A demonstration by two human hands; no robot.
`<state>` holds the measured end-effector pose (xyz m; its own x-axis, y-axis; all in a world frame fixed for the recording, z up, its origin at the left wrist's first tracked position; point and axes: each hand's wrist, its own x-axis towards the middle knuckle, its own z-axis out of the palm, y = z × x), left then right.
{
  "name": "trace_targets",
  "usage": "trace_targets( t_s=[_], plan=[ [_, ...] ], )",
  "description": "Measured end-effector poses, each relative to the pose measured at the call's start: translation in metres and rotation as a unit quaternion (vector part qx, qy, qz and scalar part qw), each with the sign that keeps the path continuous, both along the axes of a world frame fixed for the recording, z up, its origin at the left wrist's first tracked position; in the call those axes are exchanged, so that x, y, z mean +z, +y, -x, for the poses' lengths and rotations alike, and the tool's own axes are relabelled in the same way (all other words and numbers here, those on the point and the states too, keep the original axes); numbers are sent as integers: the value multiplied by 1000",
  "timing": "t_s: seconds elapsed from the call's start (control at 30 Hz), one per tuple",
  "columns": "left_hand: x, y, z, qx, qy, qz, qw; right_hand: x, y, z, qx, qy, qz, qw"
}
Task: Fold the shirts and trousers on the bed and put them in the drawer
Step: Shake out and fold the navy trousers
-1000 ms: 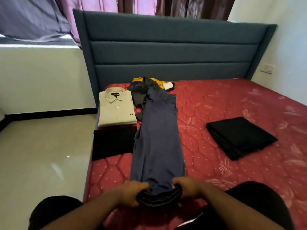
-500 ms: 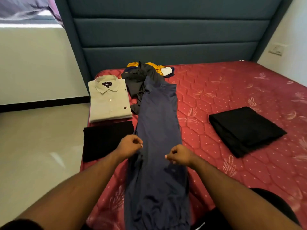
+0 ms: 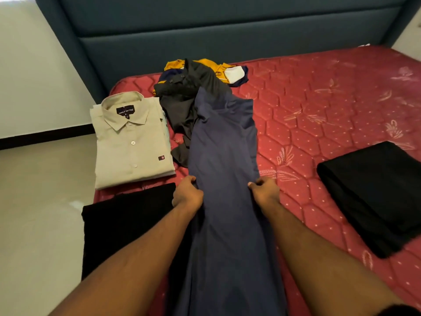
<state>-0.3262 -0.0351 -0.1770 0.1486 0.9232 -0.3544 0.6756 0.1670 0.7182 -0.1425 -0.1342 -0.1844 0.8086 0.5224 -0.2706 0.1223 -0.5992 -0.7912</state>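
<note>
Gripping the navy trousers [image 3: 224, 179] at both side edges about midway along, the left hand [image 3: 188, 193] and right hand [image 3: 264, 191] each pinch the cloth, which lies lengthwise down the red bed [image 3: 319, 110] between a folded beige shirt [image 3: 131, 142] on the left and a folded black garment [image 3: 373, 190] on the right. The fabric looks light, soft and limp, so it will likely sag unless held at the edges, where the fold line should fall.

Both hands' grip [image 3: 188, 193] [image 3: 264, 190] farther up the navy trousers [image 3: 224, 201].
</note>
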Motion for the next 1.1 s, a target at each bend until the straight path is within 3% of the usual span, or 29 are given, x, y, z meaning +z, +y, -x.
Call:
trace_targets(
  t_s=[0.07, 0.2, 0.3, 0.47, 0.57, 0.7, 0.83, 1.0, 1.1],
  plan=[
    [-7, 3, -7, 28, -37, 8, 999, -5, -2, -5, -17, -8, -24, 1000],
    [-6, 14, -18, 103, -182, 146, 967, -24, -17, -11, -103, -8, -86, 991],
    [-3, 24, -15, 73, -164, 179, 967, -27, -22, -9, -108, 19, -75, 991],
    [6, 39, -2, 122, -181, 153, 964, -26, -16, -22, -64, 79, -39, 994],
    [12, 32, -5, 85, -151, 187, 967, -38, -14, -30, -70, 113, 11, 991],
    [18, 16, -16, 27, -116, 171, 978, 1, -6, -15, -74, 227, -30, 971],
    [30, 6, -14, 16, -117, 213, 970, 25, -11, -11, -69, 273, -62, 958],
    [88, 11, 8, 4, -204, 243, 948, 86, -28, -12, -76, 289, -124, 946],
    [149, 17, 26, -5, -265, 250, 931, 153, -34, -15, -57, 295, -191, 934]
  ],
)
